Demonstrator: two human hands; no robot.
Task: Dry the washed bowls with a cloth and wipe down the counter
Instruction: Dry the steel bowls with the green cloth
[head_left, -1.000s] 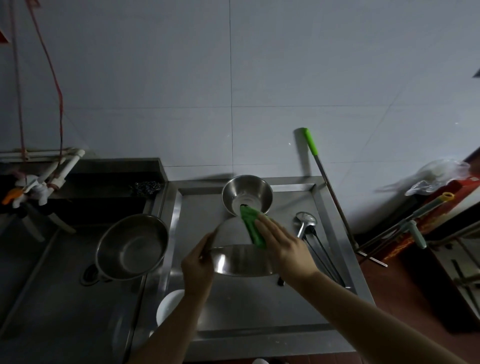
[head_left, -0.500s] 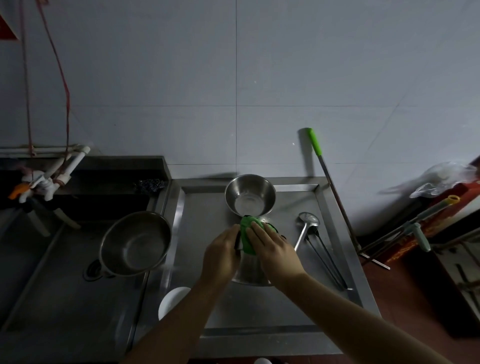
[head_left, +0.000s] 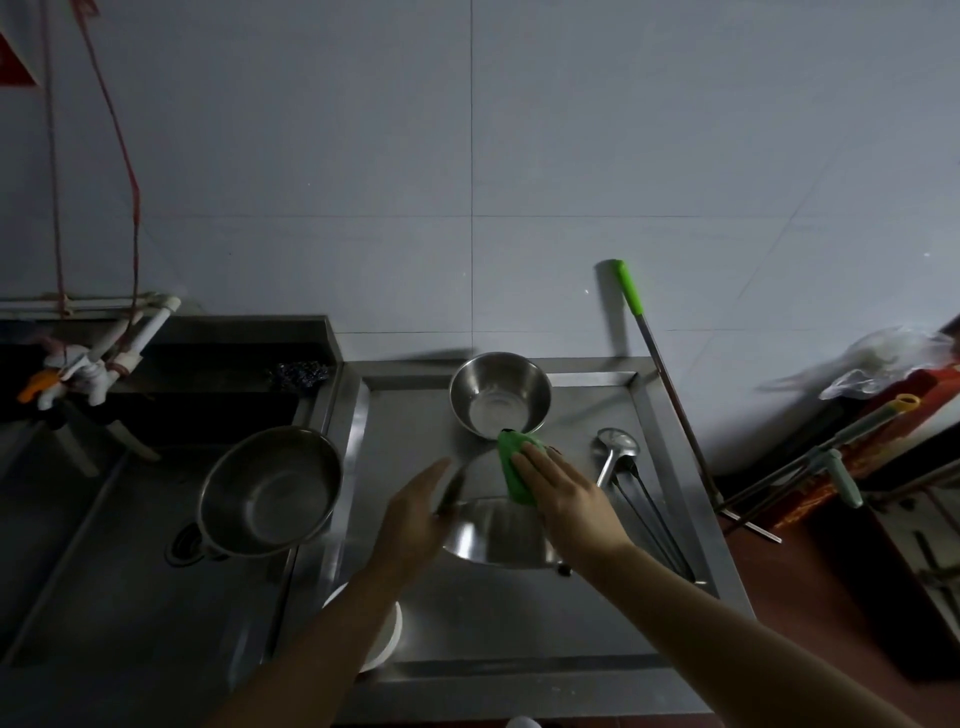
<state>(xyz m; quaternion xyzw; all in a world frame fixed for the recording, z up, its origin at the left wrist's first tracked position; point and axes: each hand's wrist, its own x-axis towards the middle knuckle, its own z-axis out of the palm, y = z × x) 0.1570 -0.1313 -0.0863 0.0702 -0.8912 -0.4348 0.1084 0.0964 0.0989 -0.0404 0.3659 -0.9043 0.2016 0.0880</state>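
**Fingers flat on cloth and bowl**

Fingers (head_left: 524, 460) of the right hand (head_left: 563, 496) lie straight, pressing the green cloth (head_left: 514, 467) onto the overturned steel bowl (head_left: 498, 535). Left hand (head_left: 415, 514), fingers extended, braces the bowl's side above the worktop (head_left: 519, 618). A second bowl (head_left: 500, 394) sits upright just behind.
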